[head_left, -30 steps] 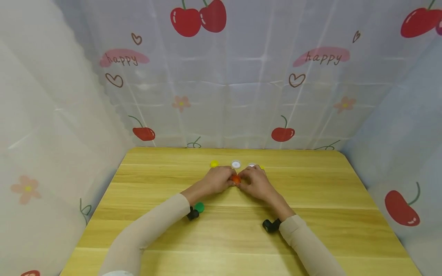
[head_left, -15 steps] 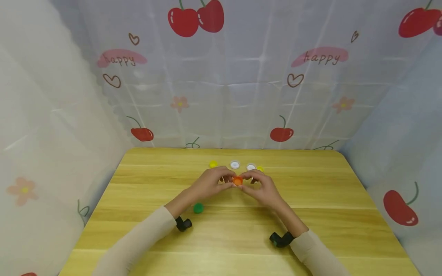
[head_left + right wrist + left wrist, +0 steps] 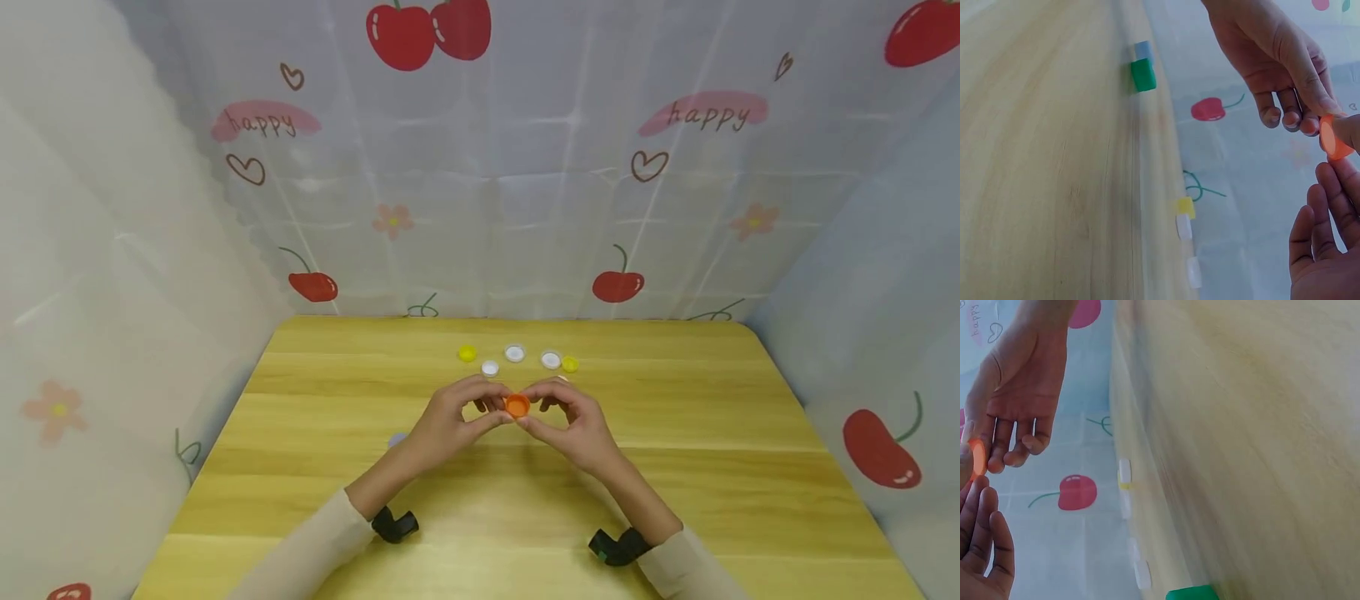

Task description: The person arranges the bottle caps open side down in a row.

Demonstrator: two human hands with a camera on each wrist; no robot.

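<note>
An orange bottle cap is held up between both hands, its hollow side facing the head camera. My left hand pinches its left edge between thumb and fingertips. On the opposite edge, my right hand pinches it the same way. In the left wrist view the orange cap appears edge-on, well away from the tabletop. The right wrist view shows the cap's round face between the thumbs and fingers. The remaining fingers of both hands are loosely bent beneath.
Beyond the hands lie yellow caps and several white caps. A light blue cap shows partly behind the left forearm, which hides a green cap from the head view. Black wrist cameras stick out inward. A printed curtain surrounds the table.
Both hands have raised the orange cap off the table and drawn it slightly nearer, turning its hollow side toward the head camera. The wrists have come back and the white caps behind are more exposed.
</note>
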